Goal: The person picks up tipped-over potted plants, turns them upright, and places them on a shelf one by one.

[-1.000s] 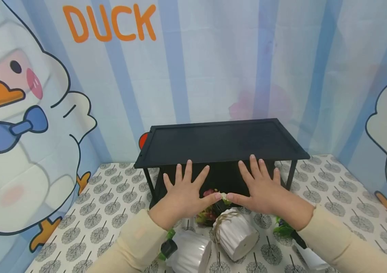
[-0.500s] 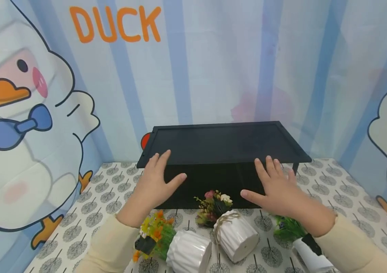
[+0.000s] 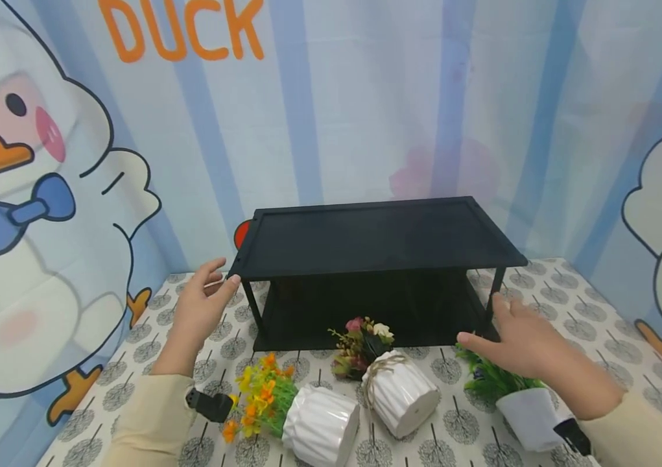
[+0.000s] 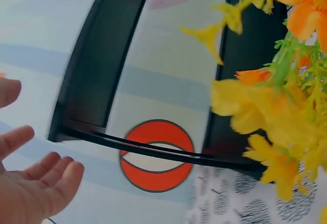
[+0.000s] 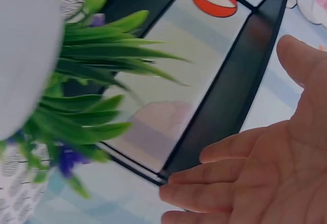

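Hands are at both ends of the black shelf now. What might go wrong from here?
1. The left hand and right hand are open at the shelf ends; an uneven lift may tilt it.
2. Three pots lie tipped in front; the green plant pot sits under the right forearm and may get knocked.
3. The orange flowers crowd the left wrist view, hiding the left grip.

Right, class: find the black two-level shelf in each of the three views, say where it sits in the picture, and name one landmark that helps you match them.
Head view: the black shelf stands at centre, between the two hands.
Left wrist view: its end frame runs from top centre to lower right, behind yellow flowers.
Right wrist view: its frame crosses diagonally, above the right hand.
Shared landmark: the red oval on the backdrop.
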The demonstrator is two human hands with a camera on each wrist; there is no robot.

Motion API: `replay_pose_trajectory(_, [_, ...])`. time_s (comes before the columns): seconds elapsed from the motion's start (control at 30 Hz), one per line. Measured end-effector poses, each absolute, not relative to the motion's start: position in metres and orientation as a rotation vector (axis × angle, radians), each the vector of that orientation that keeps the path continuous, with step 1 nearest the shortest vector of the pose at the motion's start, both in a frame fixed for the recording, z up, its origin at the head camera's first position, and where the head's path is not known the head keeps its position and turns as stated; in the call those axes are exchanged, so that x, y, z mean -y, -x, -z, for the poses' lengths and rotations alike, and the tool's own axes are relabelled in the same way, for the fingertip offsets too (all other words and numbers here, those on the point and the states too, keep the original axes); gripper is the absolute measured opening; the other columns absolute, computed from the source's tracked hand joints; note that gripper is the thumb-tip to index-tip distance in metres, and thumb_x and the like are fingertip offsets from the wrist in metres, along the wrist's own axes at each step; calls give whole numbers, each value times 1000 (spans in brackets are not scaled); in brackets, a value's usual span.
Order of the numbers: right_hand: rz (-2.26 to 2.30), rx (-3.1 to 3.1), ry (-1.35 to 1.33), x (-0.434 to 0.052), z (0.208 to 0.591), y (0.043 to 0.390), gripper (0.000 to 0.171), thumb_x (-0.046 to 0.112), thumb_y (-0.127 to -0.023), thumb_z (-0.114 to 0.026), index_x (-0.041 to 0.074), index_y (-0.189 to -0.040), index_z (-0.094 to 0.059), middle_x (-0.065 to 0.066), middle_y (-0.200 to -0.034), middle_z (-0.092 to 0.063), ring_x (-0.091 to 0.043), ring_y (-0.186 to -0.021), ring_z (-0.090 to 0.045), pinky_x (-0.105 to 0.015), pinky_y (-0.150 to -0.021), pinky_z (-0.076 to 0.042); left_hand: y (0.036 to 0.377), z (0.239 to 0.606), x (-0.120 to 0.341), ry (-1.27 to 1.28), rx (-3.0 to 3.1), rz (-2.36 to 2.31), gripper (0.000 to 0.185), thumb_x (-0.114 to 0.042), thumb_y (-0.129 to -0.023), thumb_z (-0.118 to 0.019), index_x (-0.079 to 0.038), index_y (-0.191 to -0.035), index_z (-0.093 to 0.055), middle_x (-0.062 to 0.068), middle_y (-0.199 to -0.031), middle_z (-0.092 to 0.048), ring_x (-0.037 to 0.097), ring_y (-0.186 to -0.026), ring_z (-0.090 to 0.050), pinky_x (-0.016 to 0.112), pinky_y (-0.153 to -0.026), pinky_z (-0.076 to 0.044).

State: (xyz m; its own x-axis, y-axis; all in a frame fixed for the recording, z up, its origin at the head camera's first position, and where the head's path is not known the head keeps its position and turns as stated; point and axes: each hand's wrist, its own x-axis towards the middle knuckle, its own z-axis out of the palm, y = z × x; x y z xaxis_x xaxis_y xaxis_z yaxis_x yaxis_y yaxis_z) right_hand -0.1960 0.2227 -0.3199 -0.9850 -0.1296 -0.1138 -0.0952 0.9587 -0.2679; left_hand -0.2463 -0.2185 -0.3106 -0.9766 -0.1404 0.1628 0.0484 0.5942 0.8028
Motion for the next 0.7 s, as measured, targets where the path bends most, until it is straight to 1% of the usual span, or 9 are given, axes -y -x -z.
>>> replay_pose_trajectory(0.13, [425,-2857,57,-234,329,197,124,81,-75,-40,-22,-138,-7,-50,-134,-13,-62,-117,-28,-68,-81,-41,251,320,219,-78,2519,1499,57,-42,-94,-50,-22,-145,-33,18,-140,-38,34,-127,-41,50,-99,-45])
replay_pose_trajectory(0.23, [436,-2822,13,-242,336,196,126,80,-75,-41,-25,-136,-7,-49,-133,-14,-61,-114,-33,-65,-80,-44,256,326,217,-38,2448,1611,55,-37,-95,-50,-18,-144,-34,21,-140,-35,34,-126,-41,44,-100,-47])
replay_pose_trajectory(0.33, [449,-2812,-14,-249,342,194,126,79,-76,-42,-26,-134,-5,-50,-132,-14,-62,-111,-36,-65,-80,-44,262,331,215,-11,2390,1693,54,-36,-95,-50,-17,-144,-35,21,-140,-33,33,-127,-41,40,-101,-46])
replay_pose_trajectory(0.43, [453,-2803,-46,-255,347,192,126,79,-76,-42,-27,-133,-5,-51,-130,-15,-63,-111,-34,-67,-81,-43,266,335,213,-1,2342,1748,53,-35,-95,-51,-17,-142,-37,19,-135,-37,31,-125,-44,39,-101,-46])
replay_pose_trajectory(0.53, [450,-2813,-66,-262,355,191,126,78,-77,-43,-29,-132,-6,-53,-128,-14,-65,-113,-28,-70,-83,-40,269,337,211,17,2306,1780,50,-34,-95,-51,-15,-141,-40,17,-133,-41,30,-122,-47,39,-100,-47])
replay_pose_trajectory(0.6, [463,-2808,-92,-266,360,189,127,78,-76,-43,-29,-132,-3,-54,-127,-10,-66,-113,-25,-71,-83,-38,271,337,209,25,2292,1793,49,-33,-95,-51,-15,-140,-42,16,-135,-41,30,-120,-48,40,-100,-48])
replay_pose_trajectory(0.7, [502,-2801,-154,-272,366,186,134,80,-72,-46,-28,-131,6,-56,-127,2,-68,-110,-26,-70,-78,-41,272,337,206,30,2267,1823,47,-31,-96,-50,-14,-139,-43,13,-140,-38,30,-118,-48,40,-99,-48])
